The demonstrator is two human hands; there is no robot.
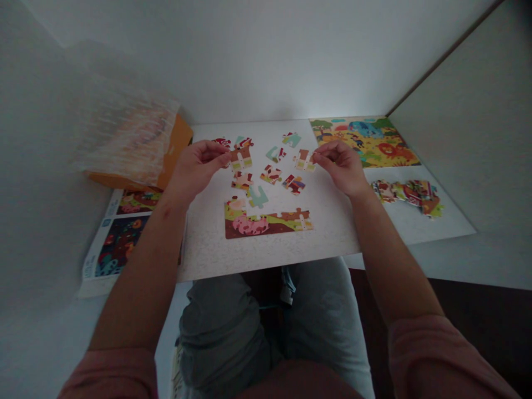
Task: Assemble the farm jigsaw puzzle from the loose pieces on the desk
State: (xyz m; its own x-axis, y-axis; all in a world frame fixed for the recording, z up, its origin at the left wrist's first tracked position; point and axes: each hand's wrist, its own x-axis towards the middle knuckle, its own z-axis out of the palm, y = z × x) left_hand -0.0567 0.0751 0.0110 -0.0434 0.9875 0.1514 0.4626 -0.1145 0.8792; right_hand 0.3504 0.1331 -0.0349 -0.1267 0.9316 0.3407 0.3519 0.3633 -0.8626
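Observation:
Between the thumb and fingers of my left hand (199, 166) is a brown and green puzzle piece (241, 159) with a white fence post on it. My right hand (341, 165) pinches a similar fence puzzle piece (305, 159) by its right edge. Loose puzzle pieces (271, 174) lie on the white board between and below the hands. Nearer to me is a joined strip of puzzle (251, 225) showing a pink pig, a chick and a fence. A pale green piece (258, 195) lies just above that strip.
A finished animal puzzle (366, 141) lies at the back right. In front of it is a heap of puzzle pieces (409, 194). On the left, an orange box (177, 144) with bubble wrap (128, 138) leans over puzzle boxes (120, 244). A wall stands behind the white board (270, 257).

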